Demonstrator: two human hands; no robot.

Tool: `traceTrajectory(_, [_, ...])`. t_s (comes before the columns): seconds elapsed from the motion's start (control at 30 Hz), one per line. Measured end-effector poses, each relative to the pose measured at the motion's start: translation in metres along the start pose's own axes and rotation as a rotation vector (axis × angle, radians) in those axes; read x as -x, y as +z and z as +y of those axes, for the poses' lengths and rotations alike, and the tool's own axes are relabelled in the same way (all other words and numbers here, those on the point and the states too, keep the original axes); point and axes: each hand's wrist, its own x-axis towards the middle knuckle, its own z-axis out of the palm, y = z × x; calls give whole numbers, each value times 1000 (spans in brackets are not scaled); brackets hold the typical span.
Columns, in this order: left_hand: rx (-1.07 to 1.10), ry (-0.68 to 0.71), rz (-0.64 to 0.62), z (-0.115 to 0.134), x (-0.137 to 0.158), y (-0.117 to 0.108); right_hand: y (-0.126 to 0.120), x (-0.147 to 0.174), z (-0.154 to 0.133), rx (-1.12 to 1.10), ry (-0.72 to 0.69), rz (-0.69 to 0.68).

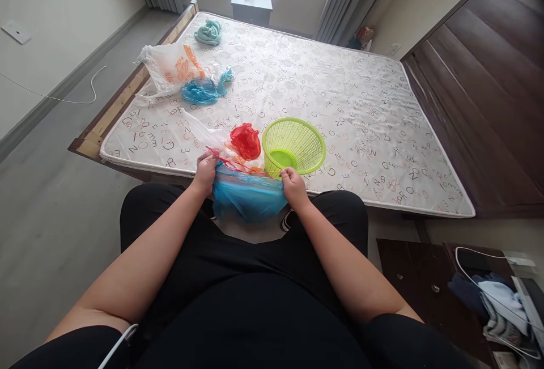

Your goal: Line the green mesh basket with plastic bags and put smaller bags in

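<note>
A translucent blue plastic bag (249, 196) with a red drawstring (229, 161) hangs between my hands, in front of the mattress edge. My left hand (205, 173) is closed on the bag's upper left corner and the string. At the upper right corner, my right hand (294, 187) pinches the bag with the red string drawn taut. Just beyond the bag lie a crumpled red plastic bag (245, 141) and a white plastic bag (204, 132). A lime-green plastic basket (314, 145) stands tilted on the mattress beside them, close to my right hand.
The letter-printed mattress (361, 125) fills the middle. On its far left are a white bag with orange print (170, 68), crumpled blue bags (199, 91) and a rolled teal cloth (208, 33). A dark headboard (476, 91) rises right; a cluttered nightstand (419, 278) stands lower right.
</note>
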Motion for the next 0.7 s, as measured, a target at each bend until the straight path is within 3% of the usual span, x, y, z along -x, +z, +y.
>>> traceTrajectory(0.17, [-640,-125,-214,0,4,-16,-5,-5,-2,-578,250,-17])
traceTrajectory(0.27, [-757,-103,-162,-1,4,-23,-10,-7,-5,-815,262,-48])
traceTrajectory(0.37, [-706,-44,-45,-2,1,-28,-13,-8,-5,-873,236,-112])
traceTrajectory(0.47, [-740,179,-41,-4,4,-28,-8,-7,-2,-825,250,-138])
traceTrajectory(0.6, [-831,589,-327,-8,21,-11,5,-6,0,-757,278,-145])
traceTrajectory(0.7, [-803,708,-411,-8,37,6,13,-5,-2,-745,284,-197])
